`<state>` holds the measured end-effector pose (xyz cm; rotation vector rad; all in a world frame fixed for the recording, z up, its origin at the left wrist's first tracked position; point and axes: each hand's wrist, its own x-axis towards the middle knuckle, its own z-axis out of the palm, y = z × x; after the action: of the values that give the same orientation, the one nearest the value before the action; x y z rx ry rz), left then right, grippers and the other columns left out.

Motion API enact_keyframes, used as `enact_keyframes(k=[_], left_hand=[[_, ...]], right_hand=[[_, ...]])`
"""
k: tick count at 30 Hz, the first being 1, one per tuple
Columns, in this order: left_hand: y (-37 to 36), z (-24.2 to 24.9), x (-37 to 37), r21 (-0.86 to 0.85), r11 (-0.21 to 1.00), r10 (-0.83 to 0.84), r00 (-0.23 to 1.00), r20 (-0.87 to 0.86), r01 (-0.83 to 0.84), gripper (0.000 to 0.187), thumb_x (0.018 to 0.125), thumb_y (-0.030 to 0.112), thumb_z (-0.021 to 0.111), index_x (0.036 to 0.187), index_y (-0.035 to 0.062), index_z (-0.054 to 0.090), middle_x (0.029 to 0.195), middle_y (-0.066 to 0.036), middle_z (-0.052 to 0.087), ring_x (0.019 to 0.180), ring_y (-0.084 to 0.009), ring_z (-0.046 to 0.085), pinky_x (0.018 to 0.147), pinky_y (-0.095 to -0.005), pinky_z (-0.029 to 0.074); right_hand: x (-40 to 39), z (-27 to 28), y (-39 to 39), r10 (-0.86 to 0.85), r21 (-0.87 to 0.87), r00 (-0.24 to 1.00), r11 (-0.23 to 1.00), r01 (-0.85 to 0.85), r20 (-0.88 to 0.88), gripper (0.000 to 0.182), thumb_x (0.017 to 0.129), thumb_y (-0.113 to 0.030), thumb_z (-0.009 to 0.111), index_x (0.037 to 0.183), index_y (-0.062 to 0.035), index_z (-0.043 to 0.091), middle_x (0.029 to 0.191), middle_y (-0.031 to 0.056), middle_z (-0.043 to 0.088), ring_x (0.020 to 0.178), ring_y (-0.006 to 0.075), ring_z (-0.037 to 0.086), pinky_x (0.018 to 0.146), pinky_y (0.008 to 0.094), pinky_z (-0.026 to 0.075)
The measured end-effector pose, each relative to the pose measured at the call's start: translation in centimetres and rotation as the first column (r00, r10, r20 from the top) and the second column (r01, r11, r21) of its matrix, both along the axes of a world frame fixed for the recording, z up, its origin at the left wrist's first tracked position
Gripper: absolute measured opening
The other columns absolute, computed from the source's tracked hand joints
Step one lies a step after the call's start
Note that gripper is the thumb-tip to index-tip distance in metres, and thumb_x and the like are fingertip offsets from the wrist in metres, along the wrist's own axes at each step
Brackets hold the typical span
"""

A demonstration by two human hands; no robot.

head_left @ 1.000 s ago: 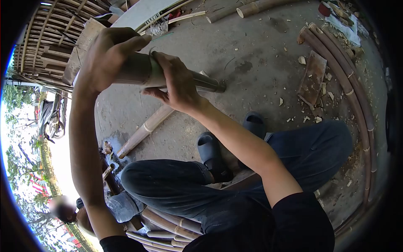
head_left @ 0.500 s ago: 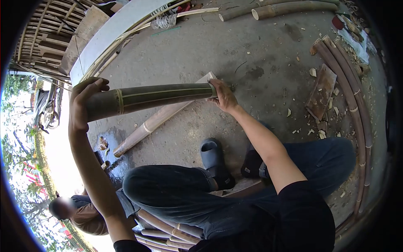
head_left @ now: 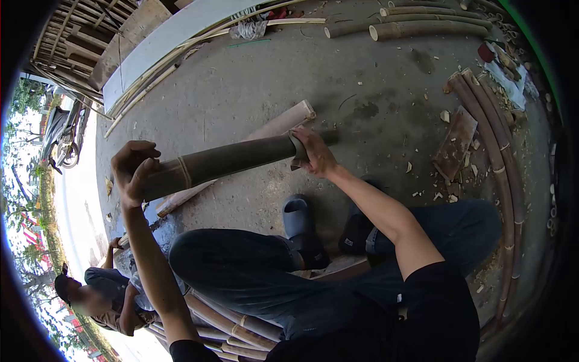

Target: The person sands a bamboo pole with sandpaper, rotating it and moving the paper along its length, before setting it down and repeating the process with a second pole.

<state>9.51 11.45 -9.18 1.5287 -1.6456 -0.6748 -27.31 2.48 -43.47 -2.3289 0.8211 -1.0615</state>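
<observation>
A thick, dark green-brown bamboo section is held across in front of me, above the floor. One pale node ring shows toward its left end. My left hand cups that left end, its fingers and thumb curled. At the other end my right hand grips the rim, where a curved cut edge shows. Beneath the held section, a paler bamboo length lies slantwise on the concrete floor.
Long bamboo poles lie along the right, beside a flat board and scattered chips. Cut bamboo pieces rest at the back. A slipper is near my knees. Another person sits at lower left, near more bamboo.
The bamboo section has rolled, so the pale lengthwise lines seen before no longer show. Its right end has come lower and slightly left; my left hand has shifted right and down.
</observation>
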Motion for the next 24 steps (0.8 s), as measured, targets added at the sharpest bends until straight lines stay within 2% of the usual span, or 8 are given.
enact_keyframes(k=[4,7,10,12,17,19,23,24], left_hand=[[-0.9,0.8,-1.8,-0.151,0.989,0.012,1.0,-0.015,-0.015,0.042,0.086,0.024,0.071,0.111,-0.0083,0.066,0.095,-0.015,0.069,0.082,-0.0194,0.068,0.076,-0.0316,0.057],[-1.6,1.1,-1.6,-0.18,0.983,0.015,0.999,-0.051,-0.024,0.041,0.089,0.024,0.068,0.115,-0.0087,0.064,0.096,-0.016,0.068,0.08,-0.0182,0.066,0.077,-0.0335,0.059],[-2.9,1.6,-2.9,-0.242,0.97,-0.019,0.994,-0.105,-0.007,0.036,0.093,0.02,0.065,0.116,-0.0078,0.065,0.096,-0.015,0.068,0.081,-0.0186,0.067,0.077,-0.0336,0.061],[-3.3,2.4,-4.0,-0.258,0.966,-0.043,0.99,-0.134,0.007,0.034,0.093,0.019,0.064,0.116,-0.0074,0.065,0.096,-0.015,0.068,0.081,-0.0182,0.067,0.077,-0.0335,0.06],[-6.0,4.5,-7.4,-0.089,0.99,0.116,0.99,0.076,-0.109,0.026,0.095,0.015,0.065,0.11,-0.0053,0.069,0.097,-0.012,0.071,0.082,-0.0159,0.067,0.076,-0.0304,0.055],[-6.2,4.1,-7.1,-0.057,0.993,0.105,0.991,0.083,-0.1,0.028,0.095,0.02,0.066,0.108,-0.0045,0.07,0.095,-0.012,0.072,0.082,-0.0159,0.067,0.077,-0.0302,0.054],[-6.0,3.7,-4.8,0.098,0.973,0.201,0.976,0.086,-0.209,0.031,0.094,0.023,0.064,0.108,-0.004,0.071,0.095,-0.011,0.072,0.078,-0.0163,0.066,0.077,-0.0309,0.053],[-5.7,3.3,-4.2,0.09,0.974,0.203,0.976,0.079,-0.21,0.03,0.092,0.023,0.067,0.107,-0.0033,0.071,0.094,-0.011,0.072,0.08,-0.0169,0.067,0.077,-0.031,0.053]], right_hand=[[-2.1,-3.3,-2.1,-0.156,0.057,0.987,0.986,0.158,-0.036,0.084,0.089,-0.037,0.076,0.154,-0.0097,0.03,0.149,0.0199,0.046,0.143,0.0424,0.04,0.122,0.0561,0.029],[-2.4,-3.4,-0.7,-0.198,0.117,0.979,0.972,0.201,-0.04,0.078,0.096,-0.048,0.065,0.155,-0.0087,0.032,0.153,0.0206,0.044,0.143,0.0438,0.039,0.121,0.0579,0.027],[-2.7,-4.1,0.7,-0.212,0.161,0.973,0.967,0.195,0.091,0.075,0.103,-0.059,0.045,0.157,-0.0088,0.032,0.157,0.0232,0.039,0.145,0.0442,0.038,0.122,0.0572,0.025],[-3.8,-6.4,0.3,-0.453,0.45,0.888,0.779,0.436,-0.077,0.079,0.105,-0.064,0.029,0.159,-0.0058,0.031,0.161,0.0247,0.033,0.148,0.0441,0.033,0.123,0.0586,0.02],[3.7,-3.2,2.7,-0.554,0.379,0.831,0.78,0.498,0.049,0.073,0.108,-0.057,0.024,0.161,-0.007,0.026,0.166,0.0223,0.026,0.155,0.043,0.019,0.12,0.0698,0.007],[5.7,-1.5,2.5,-0.517,0.101,0.819,0.855,0.509,0.248,0.073,0.109,-0.055,0.019,0.162,-0.0039,0.022,0.167,0.0218,0.022,0.157,0.0408,0.015,0.12,0.069,0.002],[4.1,-7.1,0.0,-0.763,0.499,0.638,0.518,0.695,-0.098,0.069,0.108,-0.056,0.023,0.159,-0.0106,0.033,0.163,0.0175,0.032,0.155,0.0392,0.021,0.12,0.0708,0.002],[4.5,-5.8,0.5,-0.74,0.479,0.672,0.585,0.654,-0.014,0.066,0.109,-0.055,0.022,0.158,-0.0117,0.035,0.162,0.0155,0.036,0.154,0.0382,0.025,0.119,0.0724,0.002]])
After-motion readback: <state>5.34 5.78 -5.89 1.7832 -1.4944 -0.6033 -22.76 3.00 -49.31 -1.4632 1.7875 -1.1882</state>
